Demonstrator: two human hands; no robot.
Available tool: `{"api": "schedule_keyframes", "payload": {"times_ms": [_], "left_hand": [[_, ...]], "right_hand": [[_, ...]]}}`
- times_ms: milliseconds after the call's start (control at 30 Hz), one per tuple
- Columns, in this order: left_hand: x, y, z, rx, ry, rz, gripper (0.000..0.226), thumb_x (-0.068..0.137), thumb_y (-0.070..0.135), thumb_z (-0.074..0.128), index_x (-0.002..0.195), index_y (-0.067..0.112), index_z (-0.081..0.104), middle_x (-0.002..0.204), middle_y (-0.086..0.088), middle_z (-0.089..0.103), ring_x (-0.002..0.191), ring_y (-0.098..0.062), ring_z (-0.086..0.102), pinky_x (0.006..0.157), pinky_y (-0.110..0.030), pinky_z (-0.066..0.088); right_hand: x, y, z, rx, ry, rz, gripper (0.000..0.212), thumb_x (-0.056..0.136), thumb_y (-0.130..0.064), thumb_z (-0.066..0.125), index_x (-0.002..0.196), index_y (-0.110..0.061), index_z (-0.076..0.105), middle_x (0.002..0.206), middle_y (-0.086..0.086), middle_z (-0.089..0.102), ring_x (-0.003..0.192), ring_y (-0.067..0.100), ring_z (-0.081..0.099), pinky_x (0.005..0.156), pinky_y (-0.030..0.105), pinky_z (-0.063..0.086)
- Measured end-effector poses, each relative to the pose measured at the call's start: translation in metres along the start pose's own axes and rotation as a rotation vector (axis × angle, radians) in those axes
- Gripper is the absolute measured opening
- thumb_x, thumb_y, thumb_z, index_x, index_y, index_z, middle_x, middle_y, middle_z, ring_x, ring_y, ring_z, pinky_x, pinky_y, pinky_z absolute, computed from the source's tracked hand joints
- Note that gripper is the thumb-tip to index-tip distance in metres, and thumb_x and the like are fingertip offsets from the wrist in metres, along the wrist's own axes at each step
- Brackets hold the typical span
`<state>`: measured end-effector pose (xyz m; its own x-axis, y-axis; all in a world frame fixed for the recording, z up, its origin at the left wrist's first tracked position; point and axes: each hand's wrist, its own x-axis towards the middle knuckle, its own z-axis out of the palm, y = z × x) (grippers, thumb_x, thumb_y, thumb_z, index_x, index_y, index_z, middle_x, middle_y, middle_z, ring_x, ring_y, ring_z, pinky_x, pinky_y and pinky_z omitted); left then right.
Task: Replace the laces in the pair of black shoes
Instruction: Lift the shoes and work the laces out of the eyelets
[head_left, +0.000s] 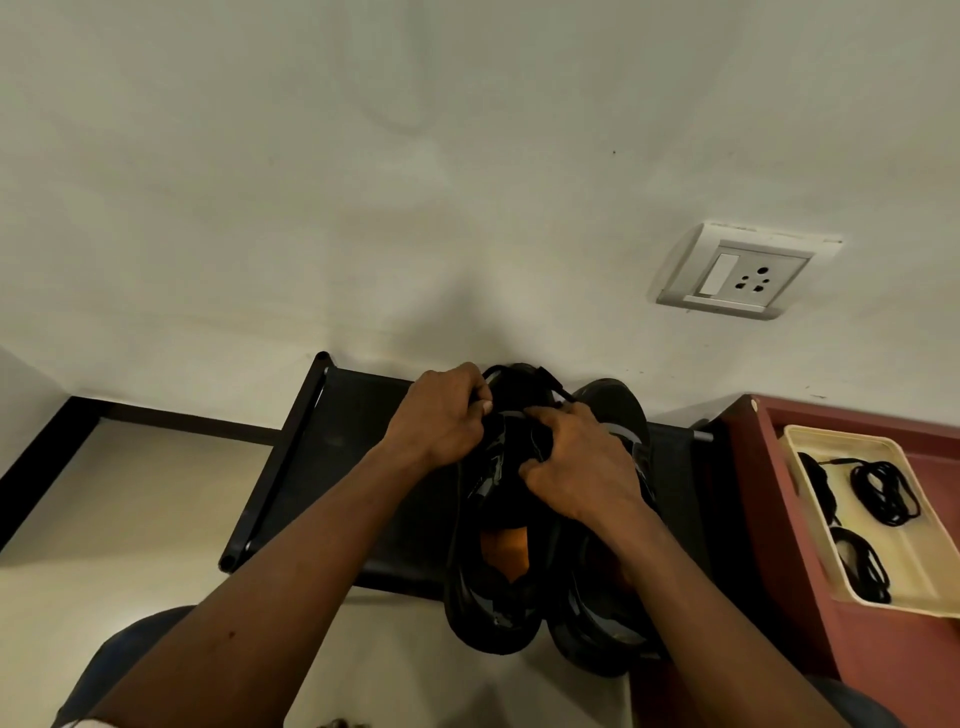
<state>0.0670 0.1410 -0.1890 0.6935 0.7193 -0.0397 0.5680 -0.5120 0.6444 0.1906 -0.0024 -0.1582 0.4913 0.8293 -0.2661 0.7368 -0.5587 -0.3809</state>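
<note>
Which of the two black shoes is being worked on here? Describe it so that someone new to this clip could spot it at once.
Find the low black rack against the white wall, left of the red-brown cabinet. Two black shoes stand on it side by side, toes to the wall. It is the left shoe, farther from the cabinet: both hands rest on its lace area, and its orange insole shows.

Single head-worn view, close above, facing forward and down onto a black rack against the wall.

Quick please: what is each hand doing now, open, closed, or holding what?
Left hand: closed, fingers pinching the black lace of the left shoe.
Right hand: closed, gripping the same shoe's tongue area.
</note>
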Motion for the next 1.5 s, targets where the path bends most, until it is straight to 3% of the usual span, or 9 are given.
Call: {"api": "schedule_keyframes", "payload": {"times_ms": [200,433,533,600,767,833,900,1300,1500], "left_hand": [[0.001,-0.006,-0.002,-0.322,0.080,-0.191,0.015,0.102,0.012,0.056,0.095,0.024,0.051,0.087,-0.004,0.072,0.058,-0.014,0.074,0.051,-0.026,0.058],[0.012,-0.016,-0.030,-0.791,0.382,-0.483,0.013,0.105,0.003,0.047,0.099,0.008,0.057,0.099,-0.015,0.071,0.072,-0.023,0.078,0.056,-0.027,0.060],[0.011,-0.007,-0.036,-1.044,0.302,-0.505,0.013,0.105,0.002,0.047,0.107,0.006,0.059,0.096,-0.012,0.078,0.083,-0.023,0.078,0.052,-0.024,0.055],[0.009,-0.002,-0.038,-1.119,0.152,-0.484,0.014,0.106,0.006,0.046,0.111,0.010,0.058,0.084,-0.006,0.078,0.073,-0.020,0.076,0.045,-0.022,0.046],[0.001,0.002,-0.025,-0.541,-0.171,-0.183,0.020,0.100,0.039,0.065,0.101,0.020,0.070,0.082,0.009,0.068,0.073,-0.003,0.065,0.057,-0.019,0.048],[0.000,0.000,-0.018,-0.284,-0.222,-0.077,0.020,0.091,0.042,0.076,0.102,0.026,0.070,0.097,0.008,0.070,0.087,-0.006,0.067,0.075,-0.025,0.055],[-0.001,-0.001,-0.015,-0.140,-0.245,-0.036,0.021,0.087,0.039,0.080,0.102,0.030,0.068,0.099,0.008,0.069,0.089,-0.009,0.067,0.079,-0.027,0.054],[-0.003,0.007,-0.014,0.195,-0.053,0.104,0.007,0.097,0.027,0.065,0.097,0.033,0.068,0.097,0.012,0.066,0.094,-0.013,0.061,0.080,-0.033,0.048],[0.001,-0.001,-0.019,0.205,0.136,0.022,0.008,0.100,0.027,0.059,0.099,0.027,0.066,0.100,0.007,0.058,0.092,-0.017,0.057,0.077,-0.034,0.042]], "right_hand": [[0.000,-0.002,0.003,-0.004,0.018,0.027,0.075,0.086,-0.033,0.070,0.155,-0.037,0.040,0.156,0.003,0.036,0.126,0.033,0.058,0.100,0.042,0.054],[-0.001,0.000,0.005,0.040,0.020,0.052,0.075,0.087,-0.031,0.071,0.154,-0.037,0.039,0.154,0.003,0.034,0.120,0.030,0.060,0.096,0.041,0.057],[-0.001,0.000,0.005,0.046,0.023,0.042,0.074,0.087,-0.033,0.070,0.154,-0.036,0.039,0.152,0.003,0.038,0.118,0.028,0.061,0.095,0.040,0.057],[-0.001,0.000,0.003,0.048,0.018,0.033,0.072,0.088,-0.034,0.069,0.154,-0.035,0.040,0.151,0.004,0.041,0.117,0.028,0.061,0.095,0.041,0.057],[-0.001,-0.002,0.001,0.034,0.018,0.030,0.069,0.090,-0.038,0.066,0.154,-0.035,0.041,0.147,0.004,0.045,0.117,0.030,0.062,0.095,0.045,0.057],[-0.001,-0.003,0.000,0.019,0.012,0.030,0.069,0.089,-0.041,0.066,0.154,-0.035,0.041,0.146,0.004,0.046,0.118,0.030,0.062,0.095,0.046,0.057],[0.000,-0.002,-0.001,0.012,0.009,0.031,0.071,0.089,-0.045,0.067,0.154,-0.035,0.042,0.147,0.004,0.046,0.119,0.029,0.062,0.095,0.045,0.057],[0.002,-0.005,0.001,-0.071,0.073,0.051,0.062,0.088,-0.040,0.066,0.148,-0.037,0.049,0.139,0.002,0.053,0.118,0.026,0.062,0.091,0.040,0.053],[0.003,-0.003,0.006,-0.086,0.087,0.057,0.063,0.087,-0.044,0.067,0.146,-0.036,0.046,0.141,0.001,0.052,0.116,0.025,0.062,0.089,0.039,0.052]]}}
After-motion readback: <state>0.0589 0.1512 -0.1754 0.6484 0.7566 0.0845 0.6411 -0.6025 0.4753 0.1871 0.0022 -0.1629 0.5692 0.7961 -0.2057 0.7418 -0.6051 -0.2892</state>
